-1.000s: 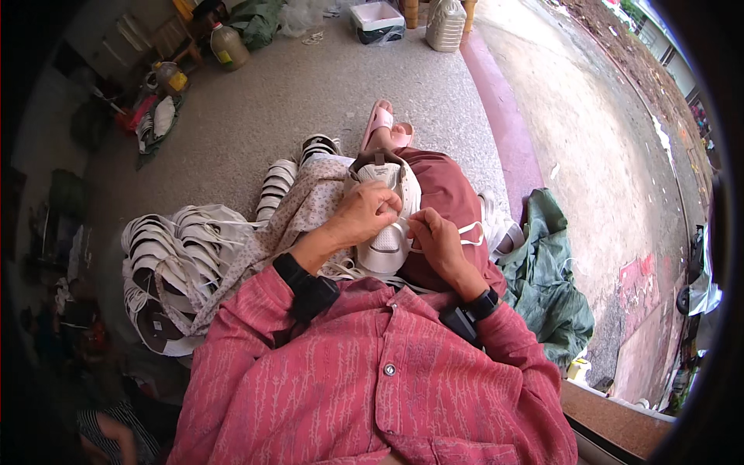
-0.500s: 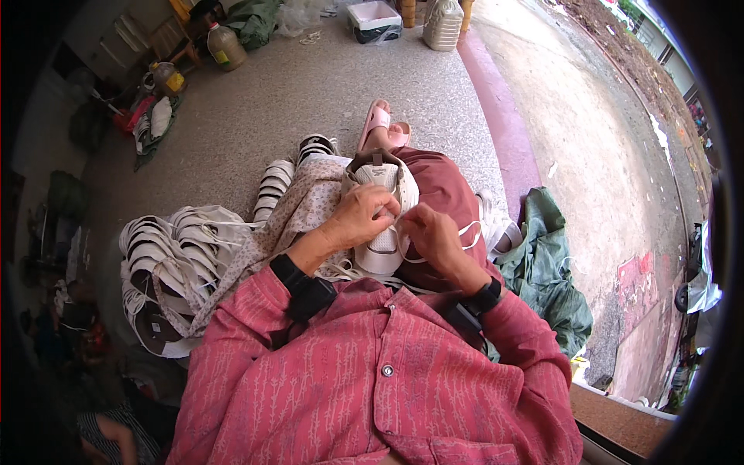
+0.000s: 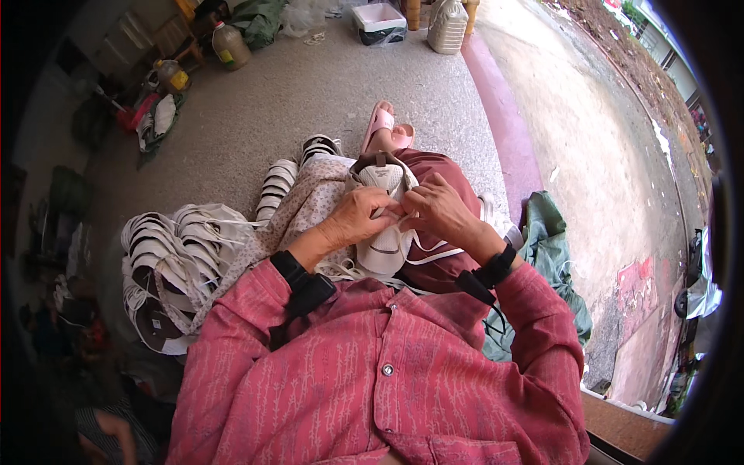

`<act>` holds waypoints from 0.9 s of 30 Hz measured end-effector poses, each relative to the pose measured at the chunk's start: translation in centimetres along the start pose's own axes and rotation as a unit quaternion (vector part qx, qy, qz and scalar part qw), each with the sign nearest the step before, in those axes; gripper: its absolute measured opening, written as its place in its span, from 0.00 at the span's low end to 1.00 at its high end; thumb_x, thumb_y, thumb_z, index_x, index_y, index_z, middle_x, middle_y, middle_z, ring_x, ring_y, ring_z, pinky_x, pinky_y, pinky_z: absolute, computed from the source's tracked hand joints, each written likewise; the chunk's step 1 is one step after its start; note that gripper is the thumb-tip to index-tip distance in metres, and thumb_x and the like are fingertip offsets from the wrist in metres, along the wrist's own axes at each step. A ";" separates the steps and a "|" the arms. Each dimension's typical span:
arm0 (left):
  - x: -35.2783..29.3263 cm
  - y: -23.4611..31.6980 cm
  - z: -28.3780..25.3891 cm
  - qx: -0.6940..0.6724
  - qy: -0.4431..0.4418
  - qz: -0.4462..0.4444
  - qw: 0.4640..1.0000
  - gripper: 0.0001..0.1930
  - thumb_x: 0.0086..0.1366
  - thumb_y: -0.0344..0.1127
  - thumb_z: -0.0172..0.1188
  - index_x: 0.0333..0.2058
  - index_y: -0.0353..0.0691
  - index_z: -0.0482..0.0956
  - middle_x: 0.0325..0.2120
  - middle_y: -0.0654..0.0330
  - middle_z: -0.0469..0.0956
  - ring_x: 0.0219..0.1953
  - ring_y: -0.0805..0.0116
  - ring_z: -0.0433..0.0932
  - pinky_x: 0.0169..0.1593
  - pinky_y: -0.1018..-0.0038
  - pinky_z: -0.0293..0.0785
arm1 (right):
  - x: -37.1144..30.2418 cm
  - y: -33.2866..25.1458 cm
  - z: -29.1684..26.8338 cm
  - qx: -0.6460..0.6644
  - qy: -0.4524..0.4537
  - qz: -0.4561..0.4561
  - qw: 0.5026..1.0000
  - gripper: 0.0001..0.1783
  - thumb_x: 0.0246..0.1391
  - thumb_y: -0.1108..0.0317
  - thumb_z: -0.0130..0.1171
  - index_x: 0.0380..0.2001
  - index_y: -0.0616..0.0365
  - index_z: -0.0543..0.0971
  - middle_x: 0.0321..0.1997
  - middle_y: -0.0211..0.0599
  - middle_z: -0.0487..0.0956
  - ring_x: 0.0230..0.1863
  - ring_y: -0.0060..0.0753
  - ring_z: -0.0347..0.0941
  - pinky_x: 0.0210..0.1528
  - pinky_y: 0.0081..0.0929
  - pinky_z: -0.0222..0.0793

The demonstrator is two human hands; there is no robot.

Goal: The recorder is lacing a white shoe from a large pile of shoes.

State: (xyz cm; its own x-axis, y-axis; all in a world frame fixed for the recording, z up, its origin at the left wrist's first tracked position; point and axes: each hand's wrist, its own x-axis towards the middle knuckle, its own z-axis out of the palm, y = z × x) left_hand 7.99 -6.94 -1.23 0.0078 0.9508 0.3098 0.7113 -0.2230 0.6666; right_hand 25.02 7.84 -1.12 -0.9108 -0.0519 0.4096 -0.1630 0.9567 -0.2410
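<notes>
A cream sneaker [image 3: 382, 257] with a brown-lined collar lies on my lap, toe toward me. My left hand [image 3: 360, 215] is closed at its laced front, the fingertips pinched together over the eyelets. My right hand [image 3: 443, 211] meets it from the other side, also closed, thumb and forefinger pinching the white shoelace [image 3: 440, 254]. A loose length of that lace hangs below my right hand across my trouser leg. My fingers hide the place where the lace enters the shoe.
Stacked white shoe uppers [image 3: 159, 267] lie at my left, with another row [image 3: 275, 190] beyond my knee. A green sheet [image 3: 554, 256] is bunched at my right. Farther off stand a white-and-black box [image 3: 380, 25] and plastic jugs [image 3: 447, 29]. Someone's bare arm [image 3: 116, 430] shows at lower left.
My right hand has moved up and inward to meet my left hand over the shoe. The loop of lace beside it has dropped into a lower, straighter strand.
</notes>
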 end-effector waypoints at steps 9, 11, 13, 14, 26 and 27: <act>1.2 0.3 -0.9 0.023 -0.080 -0.057 0.995 0.09 0.53 0.35 0.61 0.33 0.40 0.82 0.31 0.55 0.80 0.38 0.54 0.80 0.43 0.63 0.75 | -0.1 -0.3 0.2 0.041 0.008 0.011 0.999 0.18 0.45 0.53 0.66 0.27 0.50 0.70 0.26 0.30 0.69 0.33 0.35 0.69 0.45 0.33 0.61; 1.5 0.3 -1.0 0.028 -0.091 -0.057 0.994 0.09 0.53 0.35 0.60 0.32 0.40 0.81 0.31 0.54 0.80 0.38 0.53 0.80 0.43 0.62 0.75 | 0.1 -0.4 -0.2 0.046 -0.002 0.008 0.999 0.17 0.44 0.54 0.66 0.29 0.50 0.71 0.28 0.30 0.72 0.35 0.34 0.71 0.45 0.32 0.61; 1.7 0.2 -1.0 0.025 -0.106 -0.066 0.992 0.09 0.53 0.35 0.60 0.33 0.42 0.82 0.32 0.53 0.81 0.38 0.52 0.80 0.43 0.61 0.75 | 0.1 -0.3 -0.3 0.051 -0.012 0.005 0.999 0.16 0.44 0.56 0.66 0.30 0.50 0.71 0.29 0.29 0.74 0.36 0.33 0.73 0.46 0.32 0.61; 1.7 0.2 -1.1 0.024 -0.106 -0.068 0.992 0.09 0.53 0.35 0.60 0.33 0.42 0.82 0.32 0.53 0.81 0.38 0.52 0.80 0.43 0.61 0.75 | 0.1 -0.2 -0.3 0.066 -0.015 0.010 0.998 0.16 0.43 0.56 0.67 0.30 0.50 0.72 0.29 0.29 0.75 0.36 0.33 0.74 0.46 0.32 0.62; 2.5 1.0 -1.2 0.090 -0.134 -0.052 0.986 0.09 0.54 0.40 0.62 0.32 0.43 0.82 0.31 0.55 0.80 0.37 0.52 0.80 0.41 0.60 0.75 | 0.9 0.7 -1.0 0.092 -0.046 -0.002 0.995 0.18 0.40 0.56 0.70 0.28 0.51 0.73 0.26 0.30 0.75 0.34 0.38 0.72 0.46 0.33 0.63; 2.7 1.4 -1.3 0.099 -0.145 -0.065 0.982 0.09 0.54 0.40 0.62 0.32 0.44 0.83 0.32 0.55 0.81 0.38 0.52 0.81 0.43 0.60 0.75 | 0.8 0.7 -0.9 0.094 -0.036 -0.004 0.995 0.18 0.40 0.56 0.70 0.28 0.51 0.73 0.26 0.30 0.76 0.34 0.37 0.72 0.46 0.33 0.63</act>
State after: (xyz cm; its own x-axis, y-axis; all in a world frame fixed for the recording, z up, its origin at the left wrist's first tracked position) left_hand 8.05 -4.93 1.43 0.0880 0.9961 0.0058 0.8418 -0.0775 0.5342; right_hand 24.52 8.71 -0.12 -0.9328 -0.0873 0.3496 -0.2332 0.8859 -0.4009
